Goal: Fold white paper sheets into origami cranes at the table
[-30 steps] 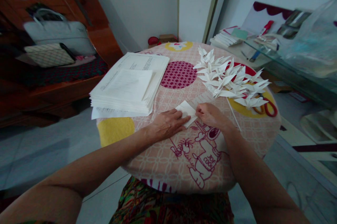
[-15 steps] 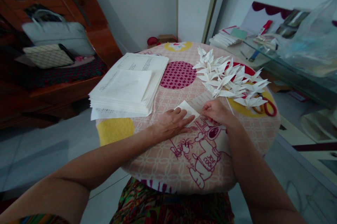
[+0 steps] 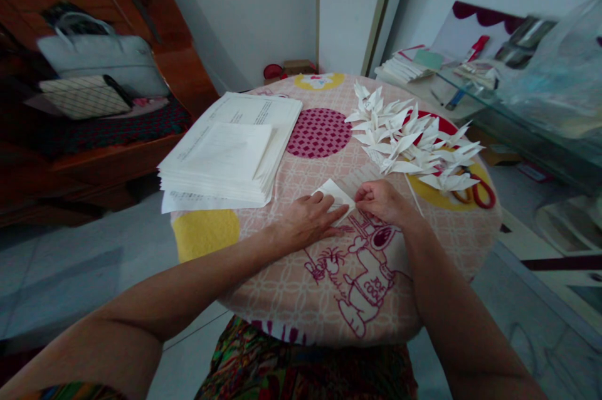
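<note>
A small folded white paper [image 3: 335, 190] lies on the cloth-covered round table between my hands. My left hand [image 3: 310, 218] rests on it from the left, fingers stretched out and pressing it down. At its right corner my right hand [image 3: 380, 200] is closed in a pinch on the paper's edge; the fingertips partly hide what they grip. A printed sheet [image 3: 364, 175] shows flat just behind the right hand. Beyond it, several folded white paper cranes [image 3: 399, 136] sit in a cluster, with red-handled scissors [image 3: 483, 192] partly under them.
At the left of the table stands a thick stack of printed paper [image 3: 221, 180], a smaller pile of white squares [image 3: 235, 146] on top. A glass shelf [image 3: 512, 130] with a plastic bag [image 3: 559, 74] adjoins on the right. Bags lie on a wooden seat [image 3: 117, 146].
My right hand has shifted slightly left, its fingertips now closer to my left hand at the paper's corner. The left hand keeps its place.
</note>
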A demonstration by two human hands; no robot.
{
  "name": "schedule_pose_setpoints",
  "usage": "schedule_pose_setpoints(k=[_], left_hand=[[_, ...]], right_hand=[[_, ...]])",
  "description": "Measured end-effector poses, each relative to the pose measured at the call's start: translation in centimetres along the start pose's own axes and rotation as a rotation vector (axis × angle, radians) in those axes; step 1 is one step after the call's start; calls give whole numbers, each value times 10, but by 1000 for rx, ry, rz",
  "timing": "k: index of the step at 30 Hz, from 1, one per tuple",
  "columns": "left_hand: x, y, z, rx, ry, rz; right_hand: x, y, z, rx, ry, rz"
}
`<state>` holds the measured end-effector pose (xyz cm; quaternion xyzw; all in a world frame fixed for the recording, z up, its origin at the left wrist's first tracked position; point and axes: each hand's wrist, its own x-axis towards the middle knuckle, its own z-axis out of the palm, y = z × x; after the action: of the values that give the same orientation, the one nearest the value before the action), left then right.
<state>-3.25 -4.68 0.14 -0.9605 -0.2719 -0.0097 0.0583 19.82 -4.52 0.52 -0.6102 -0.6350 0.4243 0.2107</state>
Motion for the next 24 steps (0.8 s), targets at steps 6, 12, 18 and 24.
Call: schedule_pose_setpoints(k=[6, 12, 18, 24], left_hand=[[2, 1, 0, 10, -1, -3], [2, 1, 1, 22, 23, -5], [1, 1, 1, 11, 22, -9], [2, 2, 0, 16, 36, -17]], right_hand=[[3, -3, 7, -177, 80, -67], [1, -17, 13, -387, 158, -34], [1, -9, 10, -298, 148, -61], [10, -8, 20, 75, 173, -163]])
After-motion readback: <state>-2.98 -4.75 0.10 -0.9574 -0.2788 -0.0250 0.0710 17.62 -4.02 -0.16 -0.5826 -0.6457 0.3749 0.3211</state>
